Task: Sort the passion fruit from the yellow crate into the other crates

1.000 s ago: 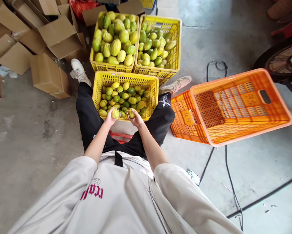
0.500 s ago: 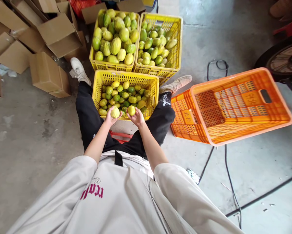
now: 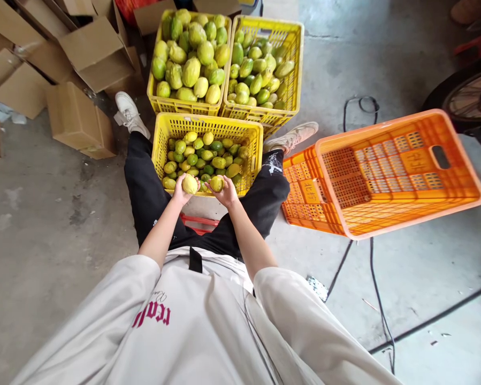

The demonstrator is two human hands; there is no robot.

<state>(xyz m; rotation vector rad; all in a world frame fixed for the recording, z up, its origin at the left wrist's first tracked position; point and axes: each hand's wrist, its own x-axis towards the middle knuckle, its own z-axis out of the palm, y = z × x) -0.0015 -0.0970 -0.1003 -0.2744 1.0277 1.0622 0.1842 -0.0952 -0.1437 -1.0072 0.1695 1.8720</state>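
Both hands are over the near rim of a yellow crate [image 3: 257, 155] between my legs, side by side. My left hand [image 3: 181, 191] has its fingers curled round a pale yellow lemon [image 3: 189, 184]. A second lemon [image 3: 216, 183], yellow with a darker greenish patch, is in the grip of my right hand [image 3: 228, 193]. Inside the crate, below the hands, lie several smaller yellow and green lemons [image 3: 207, 155].
Two more yellow crates stand behind: the left one [image 3: 186, 107] heaped with large fruit, the right one [image 3: 298, 69] partly filled. Orange crates [image 3: 412, 214] stand on the right, near a wheel [image 3: 471, 96] and black cables [image 3: 379, 299]. Cardboard boxes [image 3: 77, 120] are piled at left.
The lemon in my right hand has been turned, showing a darker greenish side. The left lemon also looks slightly rotated. Both hands stay in nearly the same place.
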